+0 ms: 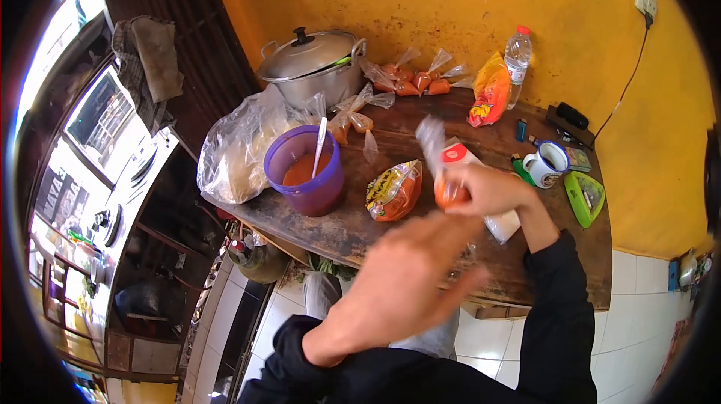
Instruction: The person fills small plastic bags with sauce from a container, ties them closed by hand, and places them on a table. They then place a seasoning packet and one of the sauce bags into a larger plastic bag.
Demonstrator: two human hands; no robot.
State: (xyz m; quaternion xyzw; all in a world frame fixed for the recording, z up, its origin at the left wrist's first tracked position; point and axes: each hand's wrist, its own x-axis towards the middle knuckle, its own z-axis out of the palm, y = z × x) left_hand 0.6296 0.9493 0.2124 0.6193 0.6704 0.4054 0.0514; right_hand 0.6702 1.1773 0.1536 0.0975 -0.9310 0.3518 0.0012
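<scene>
My right hand [492, 190] is closed on a small clear plastic bag of orange sauce [452, 192], its top sticking up blurred above the fingers. Nearer to me, my left hand [409, 280] is smeared by motion, thumb apart from the fingers, and nothing shows in it. Just left of the held bag lies an orange printed packet [395, 191]. A purple tub [306, 186] with orange sauce and a white spoon [320, 147] stands farther left. Beneath my right hand is a white pack with a red mark [457, 153], partly hidden.
Several tied sauce bags [409, 87] lie along the wall beside a lidded pot [312, 66]. A big clear bag [236, 149] sits at left. Rightward are a water bottle [518, 58], a yellow-orange packet [490, 92], an enamel mug [547, 164] and a green container [584, 197].
</scene>
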